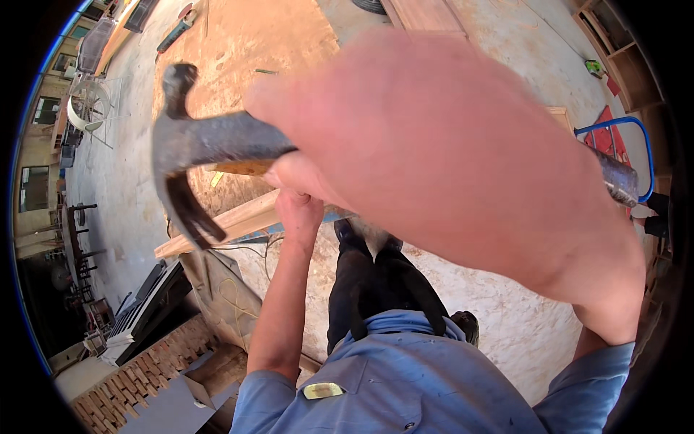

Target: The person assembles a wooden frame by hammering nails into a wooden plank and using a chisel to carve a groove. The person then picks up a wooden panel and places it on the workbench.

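Observation:
Close in front of me, my right hand (405, 137) is wrapped round a claw hammer (210, 141), gripping it just behind the dark steel head. The head points left, with its claw hanging downward. Below it, my left hand (300, 211) is closed in a fist at a pale wooden board (224, 226). Whether those fingers grip the board or some small thing is hidden. Parts of the board and of the hammer's handle are covered by my right hand and forearm.
A broad plywood top (246, 50) lies ahead, with an angle grinder (176, 30) at its far left. Brown planks (426, 16) stand beyond. At right is a blue tubular frame (647, 145); at lower left, stacked wood pieces (137, 376) and a draped grey-brown cover (220, 293).

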Demonstrator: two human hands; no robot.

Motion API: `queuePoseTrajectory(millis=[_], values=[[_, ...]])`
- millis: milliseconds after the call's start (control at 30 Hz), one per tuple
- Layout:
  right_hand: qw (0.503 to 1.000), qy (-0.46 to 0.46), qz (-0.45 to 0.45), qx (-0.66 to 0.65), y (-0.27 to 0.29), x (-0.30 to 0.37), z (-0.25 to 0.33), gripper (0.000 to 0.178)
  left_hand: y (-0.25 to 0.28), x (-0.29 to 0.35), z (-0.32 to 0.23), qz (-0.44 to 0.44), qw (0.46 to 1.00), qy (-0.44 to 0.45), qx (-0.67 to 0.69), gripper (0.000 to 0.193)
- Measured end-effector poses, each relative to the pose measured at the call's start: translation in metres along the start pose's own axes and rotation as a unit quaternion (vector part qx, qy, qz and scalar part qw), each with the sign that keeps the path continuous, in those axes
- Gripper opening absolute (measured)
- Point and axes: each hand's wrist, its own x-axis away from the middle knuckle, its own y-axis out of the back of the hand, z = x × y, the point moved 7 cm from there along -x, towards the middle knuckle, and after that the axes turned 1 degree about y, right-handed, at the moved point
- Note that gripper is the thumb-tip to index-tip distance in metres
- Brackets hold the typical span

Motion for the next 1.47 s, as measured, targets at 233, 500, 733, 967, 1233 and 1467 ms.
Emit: queuePoseTrajectory(millis=[233, 500, 733, 967, 1233, 1467], values=[[0.999, -0.023, 0.030, -0.010, -0.001, 0.002, -0.003, 0.023, -0.002, 0.005, 0.003, -0.022, 0.999, 0.011, -0.042, 0.013], [0.981, -0.103, -0.091, -0.135, -0.017, 0.052, -0.042, 0.040, 0.005, -0.004, 0.004, 0.004, 0.997, 0.036, 0.065, 0.019], [0.899, -0.305, -0.144, -0.279, -0.086, 0.165, -0.098, 0.045, 0.004, -0.013, 0.018, 0.016, 0.930, 0.137, 0.341, 0.016], [0.750, -0.523, -0.125, -0.386, -0.162, 0.266, -0.120, 0.047, -0.020, -0.014, -0.011, 0.086, 0.885, 0.133, 0.437, 0.011], [0.698, -0.562, -0.122, -0.427, -0.195, 0.304, -0.114, 0.049, -0.043, -0.007, -0.026, 0.096, 0.900, 0.118, 0.409, 0.011], [0.705, -0.556, -0.111, -0.427, -0.200, 0.304, -0.118, 0.050, -0.047, -0.001, -0.031, 0.080, 0.914, 0.107, 0.382, 0.012]])
